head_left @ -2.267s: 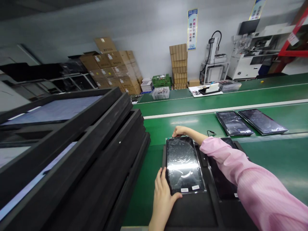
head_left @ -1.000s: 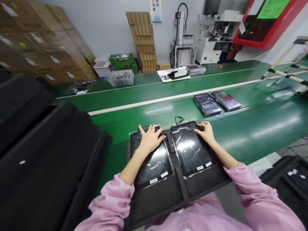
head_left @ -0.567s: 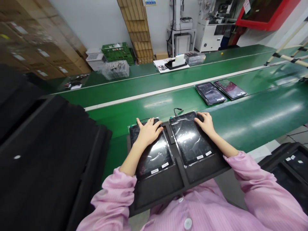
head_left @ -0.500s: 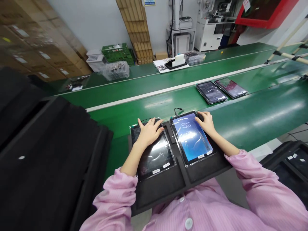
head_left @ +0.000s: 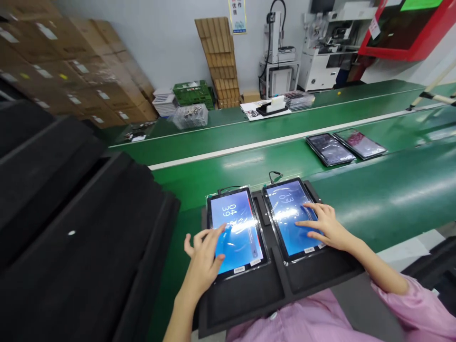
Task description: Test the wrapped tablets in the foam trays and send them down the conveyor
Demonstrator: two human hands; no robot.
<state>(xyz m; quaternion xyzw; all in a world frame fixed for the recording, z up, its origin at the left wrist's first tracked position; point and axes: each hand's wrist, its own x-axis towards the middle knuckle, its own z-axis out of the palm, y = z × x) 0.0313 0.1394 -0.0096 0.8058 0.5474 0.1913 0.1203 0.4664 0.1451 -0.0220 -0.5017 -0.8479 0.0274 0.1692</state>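
Two tablets lie side by side in a black foam tray (head_left: 245, 299). The left tablet (head_left: 237, 247) is lit blue and reads 04 39; a short cable runs from its top edge. My left hand (head_left: 204, 256) is over its left side, fingers apart, the index fingertip at the screen. The right tablet (head_left: 285, 228) also glows blue, with 13 07 on it and a cable at its top. Above its right half is my right hand (head_left: 326, 225), fingers spread, fingertips at the screen. Clear film covers both tablets. Neither hand grips anything.
Two more tablets, one dark (head_left: 329, 148) and one reddish (head_left: 361, 143), rest on the green conveyor belt (head_left: 249, 164). Stacked black foam trays (head_left: 89, 242) rise close on the left. Across the belt are a clear plastic box (head_left: 192, 116) and a green crate (head_left: 192, 94).
The left tablet's screen has gone from dark to lit. Both hands have moved from the tablets' upper edges down over their screens. The camera view has shifted.
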